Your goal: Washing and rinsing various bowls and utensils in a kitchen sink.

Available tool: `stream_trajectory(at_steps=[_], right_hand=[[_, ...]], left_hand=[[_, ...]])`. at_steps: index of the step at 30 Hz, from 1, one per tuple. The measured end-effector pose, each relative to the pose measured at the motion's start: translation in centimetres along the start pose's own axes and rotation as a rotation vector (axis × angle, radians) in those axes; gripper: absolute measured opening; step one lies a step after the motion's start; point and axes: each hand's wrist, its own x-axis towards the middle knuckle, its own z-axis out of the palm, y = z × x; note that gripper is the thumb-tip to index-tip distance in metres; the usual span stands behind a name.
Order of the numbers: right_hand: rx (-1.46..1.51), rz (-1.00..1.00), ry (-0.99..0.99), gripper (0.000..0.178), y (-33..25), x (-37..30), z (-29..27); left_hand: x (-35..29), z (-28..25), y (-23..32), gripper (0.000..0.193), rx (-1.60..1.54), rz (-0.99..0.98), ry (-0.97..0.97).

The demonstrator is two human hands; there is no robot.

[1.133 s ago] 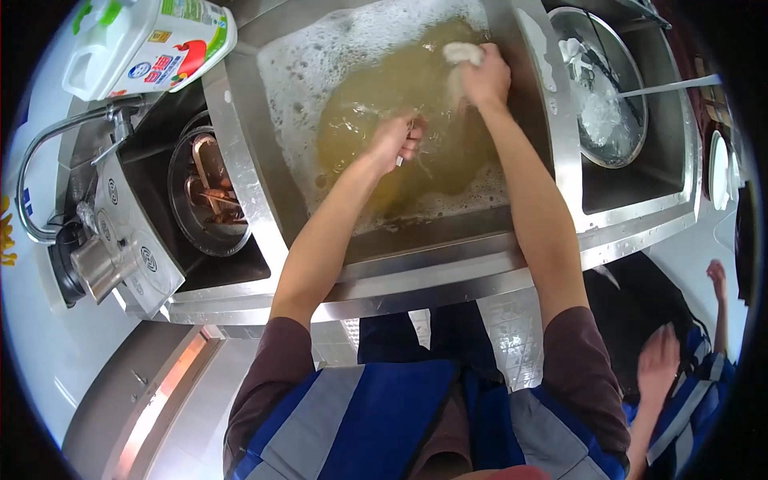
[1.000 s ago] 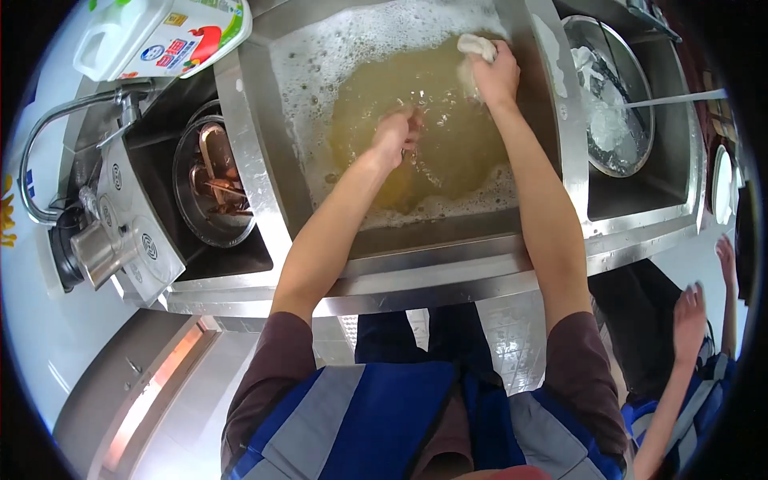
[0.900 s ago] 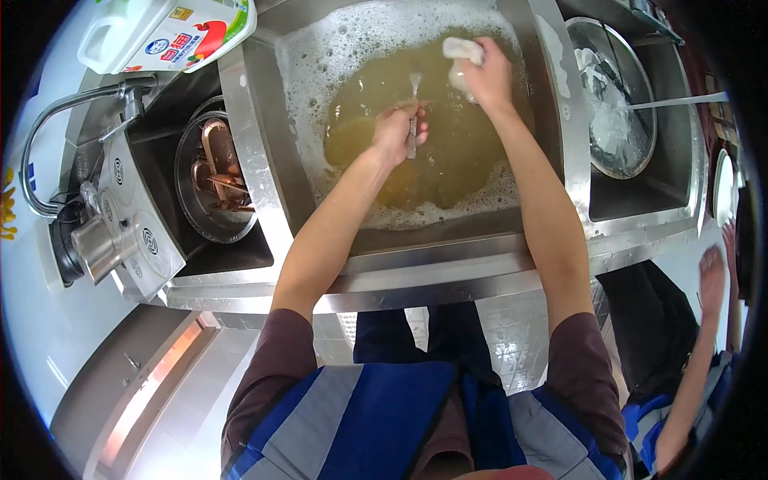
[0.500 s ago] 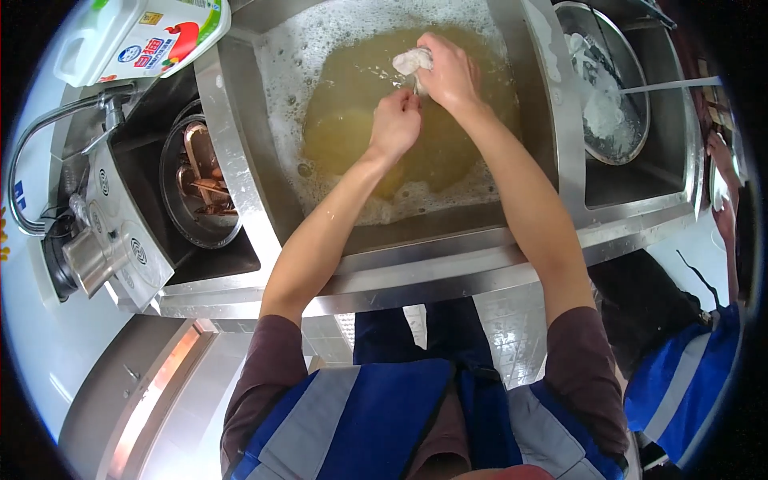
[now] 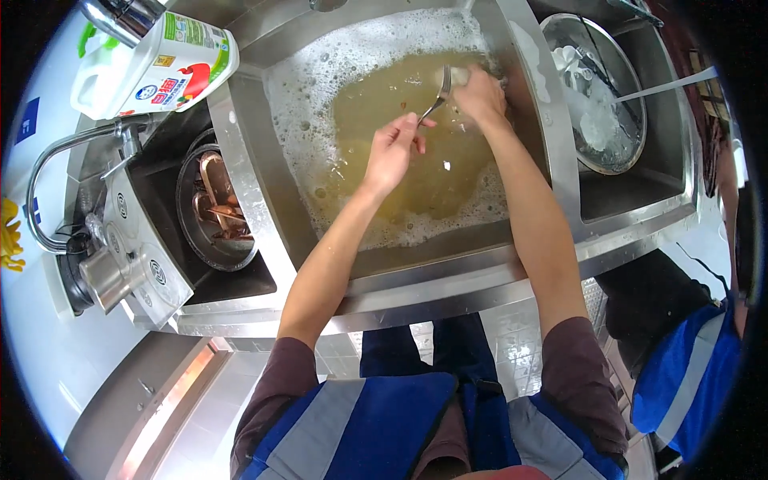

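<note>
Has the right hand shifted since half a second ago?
Yes: the right hand has moved rightward, closer to the big sink's right wall.

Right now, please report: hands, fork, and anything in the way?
Left hand grips fork. Right hand holds white cloth close to fork; contact unclear. Cloudy water hides what lies beneath.

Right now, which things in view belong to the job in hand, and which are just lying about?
In use: fork, in the left hand; white cloth, partly hidden, in the right hand; foamy, murky water in the middle sink.

Seemingly lying about: white jug; metal cylinder; round bowl of copper-coloured pieces; oval bowl in the right sink.
</note>
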Motion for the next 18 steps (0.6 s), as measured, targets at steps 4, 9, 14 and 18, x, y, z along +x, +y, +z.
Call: stream_trajectory(at_steps=[4, 9, 14, 18], right_hand=[[-0.018, -0.051, -0.021, 0.034, -0.2, 0.0, 0.5], [-0.098, -0.025, -0.068, 0.036, -0.3, 0.3, 0.3], [-0.105, 0.012, -0.096, 0.038, -0.1, 0.1, 0.7], [0.015, -0.042, 0.107, 0.04, -0.6, -0.3, 0.7]], left_hand=[[1.3, -1.0, -1.6, 0.022, 0.062, 0.212, 0.055], [1.5, -0.6, -2.4, 0.018, 0.229, -0.138, 0.143], [1.8, -1.1, -3.7, 0.02, 0.511, -0.149, 0.167], [1.8, -2.1, -4.5, 0.025, 0.599, 0.01, 0.216]])
